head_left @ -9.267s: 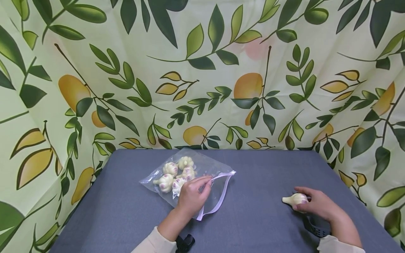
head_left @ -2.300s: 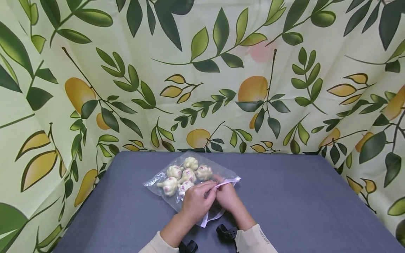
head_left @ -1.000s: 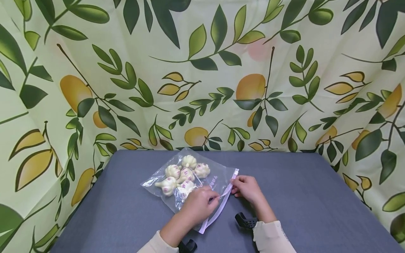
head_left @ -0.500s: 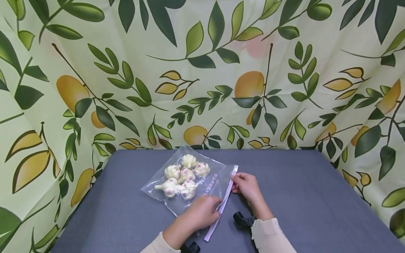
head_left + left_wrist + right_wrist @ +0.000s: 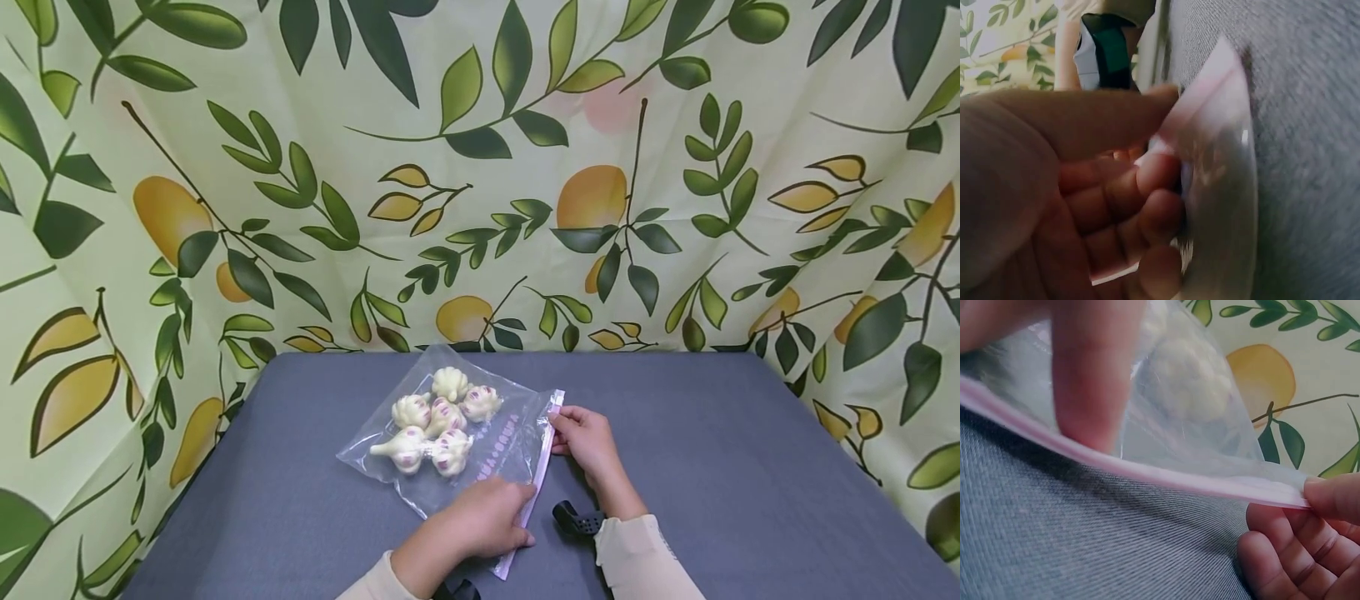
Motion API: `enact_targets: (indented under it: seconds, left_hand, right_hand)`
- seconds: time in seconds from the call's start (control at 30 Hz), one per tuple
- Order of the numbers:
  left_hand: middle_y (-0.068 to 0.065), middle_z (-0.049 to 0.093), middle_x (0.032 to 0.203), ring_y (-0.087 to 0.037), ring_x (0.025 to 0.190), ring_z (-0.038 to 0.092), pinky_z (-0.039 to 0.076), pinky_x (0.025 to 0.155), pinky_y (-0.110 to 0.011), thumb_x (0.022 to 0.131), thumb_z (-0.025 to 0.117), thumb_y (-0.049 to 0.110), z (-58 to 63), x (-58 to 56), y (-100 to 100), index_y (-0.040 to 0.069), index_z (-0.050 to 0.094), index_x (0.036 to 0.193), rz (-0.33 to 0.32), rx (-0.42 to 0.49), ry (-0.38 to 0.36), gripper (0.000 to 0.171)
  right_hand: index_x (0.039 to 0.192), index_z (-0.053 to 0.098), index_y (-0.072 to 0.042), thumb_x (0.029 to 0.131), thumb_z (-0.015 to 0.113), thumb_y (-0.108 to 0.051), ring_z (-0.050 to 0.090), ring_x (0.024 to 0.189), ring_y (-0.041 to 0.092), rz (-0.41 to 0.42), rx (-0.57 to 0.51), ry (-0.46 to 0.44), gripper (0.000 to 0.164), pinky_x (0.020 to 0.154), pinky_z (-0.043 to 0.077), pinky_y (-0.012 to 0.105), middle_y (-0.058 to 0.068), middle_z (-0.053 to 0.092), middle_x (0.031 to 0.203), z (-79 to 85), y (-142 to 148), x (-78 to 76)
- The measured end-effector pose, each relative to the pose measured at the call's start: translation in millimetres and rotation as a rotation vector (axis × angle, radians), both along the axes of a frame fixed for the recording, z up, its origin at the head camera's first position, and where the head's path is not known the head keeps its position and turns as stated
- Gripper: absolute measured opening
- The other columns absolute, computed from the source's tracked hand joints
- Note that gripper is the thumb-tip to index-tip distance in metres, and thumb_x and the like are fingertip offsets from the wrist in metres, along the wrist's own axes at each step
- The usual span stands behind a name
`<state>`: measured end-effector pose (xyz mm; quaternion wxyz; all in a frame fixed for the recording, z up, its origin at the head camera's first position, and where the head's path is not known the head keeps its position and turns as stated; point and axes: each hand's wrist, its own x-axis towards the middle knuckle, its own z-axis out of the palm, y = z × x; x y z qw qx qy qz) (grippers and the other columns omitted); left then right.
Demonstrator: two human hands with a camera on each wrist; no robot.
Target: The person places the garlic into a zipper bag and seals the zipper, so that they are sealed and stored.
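Note:
A clear zip bag (image 5: pixel 517 396) with a pink strip along its mouth lies on the table, several garlic bulbs (image 5: pixel 446 415) grouped inside it. My right hand (image 5: pixel 588 446) pinches the far corner of the strip; in the right wrist view its thumb (image 5: pixel 1335 497) lies over the pink edge, with the fingers curled below. Toward the near end, my left hand (image 5: pixel 483 518) grips the strip (image 5: pixel 1200 94) between thumb and fingers. The bag's near corner shows just past that thumb. Part of the bag is hidden under the left hand.
The table has a grey-blue cloth (image 5: pixel 712 467). A fabric backdrop (image 5: pixel 480 200) printed with leaves and fruit rises behind it and at both sides. A black wrist mount (image 5: pixel 577 518) sits below the right hand.
Earlier my right hand gripped a garlic bulb at the right, then reached into the bag; now it pinches the far corner. My left hand slid nearer along the strip, which has straightened.

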<state>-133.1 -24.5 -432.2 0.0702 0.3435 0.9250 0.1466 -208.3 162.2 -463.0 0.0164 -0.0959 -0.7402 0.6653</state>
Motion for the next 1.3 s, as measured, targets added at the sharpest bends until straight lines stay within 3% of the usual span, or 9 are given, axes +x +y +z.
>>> enact_targets:
  seconds: [0.17,0.27,0.43,0.6,0.77,0.9,1.03,1.13,1.3]
  left_hand:
    - [0.014,0.046,0.058,-0.002,0.058,0.047,0.042,0.058,-0.019,0.085,0.072,0.04,1.4,-3.4,-4,0.015,0.069,0.106,-0.096,0.004,-0.062,0.034]
    - [0.014,0.046,0.059,-0.002,0.059,0.047,0.043,0.06,-0.02,0.088,0.068,0.042,4.0,-2.8,-4,0.014,0.069,0.109,-0.114,-0.004,-0.09,0.035]
    - [0.013,0.045,0.059,-0.003,0.056,0.046,0.039,0.055,-0.017,0.09,0.066,0.04,5.8,-6.3,3,0.015,0.066,0.092,-0.143,0.027,-0.142,0.026]
    - [0.012,0.044,0.056,-0.003,0.05,0.043,0.036,0.048,-0.017,0.092,0.065,0.036,8.6,-15.5,7,0.018,0.054,0.071,-0.157,0.056,-0.234,0.03]
    - [0.012,0.044,0.057,-0.001,0.051,0.042,0.036,0.049,-0.016,0.094,0.063,0.034,21.7,-31.6,7,0.013,0.061,0.076,-0.181,0.059,-0.25,0.029]
    - [0.007,0.059,0.072,-0.004,0.062,0.052,0.045,0.059,-0.019,0.096,0.062,0.03,38.8,-58.0,11,0.007,0.071,0.104,-0.1,0.15,-0.245,0.026]
    - [-0.003,0.071,0.105,-0.013,0.091,0.066,0.054,0.081,-0.029,0.097,0.059,0.024,49.9,-90.8,18,0.006,0.066,0.125,0.041,0.285,-0.207,0.033]
    - [-0.007,0.067,0.125,-0.022,0.114,0.063,0.051,0.099,-0.038,0.098,0.058,0.022,50.5,-111.6,24,0.007,0.064,0.128,0.11,0.338,-0.176,0.033]
    - [-0.005,0.062,0.135,-0.025,0.129,0.054,0.043,0.109,-0.043,0.099,0.058,0.023,40.8,-132.9,36,0.013,0.063,0.13,0.165,0.374,-0.194,0.033]
  right_hand:
    - [0.108,0.063,0.011,0.094,0.06,-0.005,0.06,0.059,0.013,0.008,-0.019,0.012,0.022,0.055,0.058,0.028,0.003,0.065,0.069,-2.0,0,-0.6]
    - [0.11,0.063,0.01,0.094,0.06,-0.005,0.06,0.059,0.013,0.007,-0.037,0.015,0.022,0.055,0.058,0.027,0.003,0.066,0.07,-2.6,0,-1.1]
    - [0.118,0.06,0.009,0.095,0.06,-0.007,0.06,0.06,0.011,-0.006,-0.056,0.03,0.028,0.054,0.056,0.024,0.003,0.067,0.074,-2.3,2,-1.8]
    - [0.125,0.059,0.005,0.096,0.06,-0.011,0.061,0.061,0.012,-0.011,-0.079,0.03,0.032,0.054,0.056,0.024,0.003,0.067,0.075,-5.9,2,-2.4]
    - [0.124,0.058,0.006,0.095,0.06,-0.007,0.059,0.058,0.011,0.002,-0.089,0.065,0.032,0.052,0.055,0.023,0.002,0.063,0.071,-7.7,1,-3.8]
    - [0.123,0.059,0.006,0.095,0.06,-0.005,0.058,0.056,0.009,0.002,-0.078,0.091,0.031,0.051,0.053,0.021,0.002,0.063,0.071,-7.4,4,-4.3]
    - [0.123,0.06,0.006,0.094,0.06,-0.003,0.055,0.054,0.009,0.0,-0.075,0.103,0.03,0.05,0.051,0.021,0.003,0.062,0.07,-7.6,7,-5.4]
    - [0.122,0.06,0.007,0.093,0.061,-0.002,0.053,0.052,0.009,0.002,-0.07,0.111,0.03,0.048,0.049,0.021,0.003,0.06,0.068,-7.6,8,-5.7]
    - [0.121,0.06,0.008,0.093,0.061,-0.001,0.052,0.051,0.009,0.023,-0.086,0.124,0.03,0.048,0.048,0.021,0.001,0.058,0.065,-7.2,8,-5.3]
